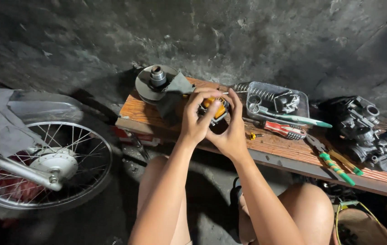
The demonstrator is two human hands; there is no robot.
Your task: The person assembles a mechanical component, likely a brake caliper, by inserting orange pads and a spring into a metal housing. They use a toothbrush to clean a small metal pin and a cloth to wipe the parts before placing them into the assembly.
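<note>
Both my hands hold a small orange and metal part (217,109) above a low wooden bench (284,147). My left hand (197,119) wraps it from the left, with the thumb lying over its top. My right hand (232,131) cups it from the right and below, fingers curled up around its far side. Most of the part is hidden by my fingers. A round metal pulley (153,81) with a dark rag (175,93) over it lies just left of my hands.
A clear plastic tray (276,100) with springs and small parts, a red-handled screwdriver (283,129), green-handled pliers (334,165) and a dark carburettor body (366,129) lie on the bench. A spoked motorcycle wheel (43,165) stands at left. My bare knees are below.
</note>
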